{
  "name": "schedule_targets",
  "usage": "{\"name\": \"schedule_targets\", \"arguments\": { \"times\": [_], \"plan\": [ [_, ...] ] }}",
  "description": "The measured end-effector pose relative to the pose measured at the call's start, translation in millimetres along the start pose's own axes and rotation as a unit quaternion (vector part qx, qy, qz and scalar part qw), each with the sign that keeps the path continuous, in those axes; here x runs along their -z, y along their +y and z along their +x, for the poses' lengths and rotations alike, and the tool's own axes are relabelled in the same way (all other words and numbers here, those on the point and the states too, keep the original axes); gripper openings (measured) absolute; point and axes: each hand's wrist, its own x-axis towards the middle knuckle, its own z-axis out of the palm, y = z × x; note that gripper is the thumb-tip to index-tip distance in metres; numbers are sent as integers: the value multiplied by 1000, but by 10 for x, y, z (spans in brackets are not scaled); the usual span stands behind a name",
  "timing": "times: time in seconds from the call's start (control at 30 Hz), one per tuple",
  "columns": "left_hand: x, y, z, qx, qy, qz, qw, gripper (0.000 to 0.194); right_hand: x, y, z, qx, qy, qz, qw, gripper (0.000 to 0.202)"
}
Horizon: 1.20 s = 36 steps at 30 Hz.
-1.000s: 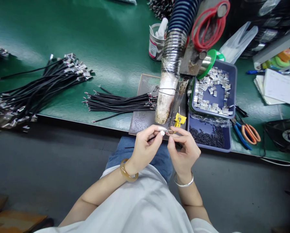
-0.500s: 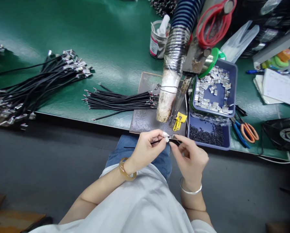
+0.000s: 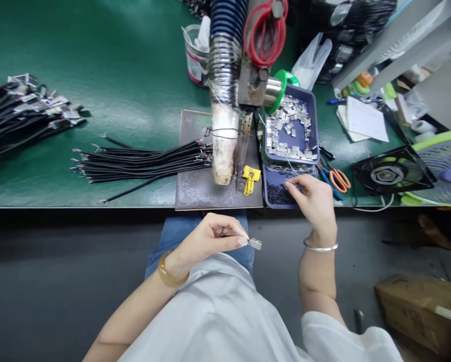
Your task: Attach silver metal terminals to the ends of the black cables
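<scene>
Lower center, the left hand (image 3: 212,236) pinches a silver connector (image 3: 255,244), long axis near level, pointing right and slightly down; right of center, the right hand (image 3: 316,201) pinches thin wire (image 3: 292,167).

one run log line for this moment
left hand: holding metal connector | right hand: at lower blue bin, grip unclear | black cables: across green bench and mat

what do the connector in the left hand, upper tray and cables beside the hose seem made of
Connector: probably metal, given its silvery sheen.
Upper tray: likely plastic, smooth blue-purple with rounded corners.
Black cables: apparently plastic or rubber jackets, fairly matte and gently curving; which one, I can't tell.
</scene>
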Motion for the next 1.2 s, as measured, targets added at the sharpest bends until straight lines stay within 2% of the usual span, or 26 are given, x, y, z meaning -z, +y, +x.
{"name": "schedule_targets", "arguments": {
  "times": [0.07, 0.17, 0.23, 0.3, 0.4, 0.43, 0.53, 0.6, 0.73, 0.9, 1.2],
  "plan": [
    [-59, -3, 58, 3, -8, 16, 1000, 26, -52, 144, 171, 4, -58, -7, 998, 9],
    [-110, -25, 133, -8, 30, 35, 999, 27, -66, 177, 294, 7, -133, 4, 991, 8],
    [-115, -47, 165, -22, 72, 34, 997, 27, -31, 94, 258, 5, -105, -4, 994, 8],
    [-110, -62, 183, -44, 109, 29, 993, 25, 5, -44, 138, -13, -20, 20, 1000, 5],
    [-122, -60, 195, -80, 169, 49, 981, 21, -15, -297, -124, -52, 89, 166, 981, 11],
    [-133, -55, 198, -93, 192, 64, 975, 19, -50, -380, -212, -54, 98, 214, 970, 12],
    [-181, -56, 205, -132, 262, 116, 949, 18, -230, -594, -415, -39, 22, 310, 950, 12],
    [-211, -77, 203, -151, 291, 155, 932, 16, -375, -696, -480, -49, 6, 331, 942, 13],
    [-239, -140, 176, -169, 301, 254, 904, 11, -558, -804, -474, -64, 29, 331, 941, 20],
    [-234, -167, 154, -222, 300, 345, 861, 11, -555, -825, -443, -45, 15, 320, 946, 25],
    [-205, -168, 154, -229, 300, 374, 847, 11, -554, -833, -470, -42, -1, 319, 947, 26]
  ]
}}
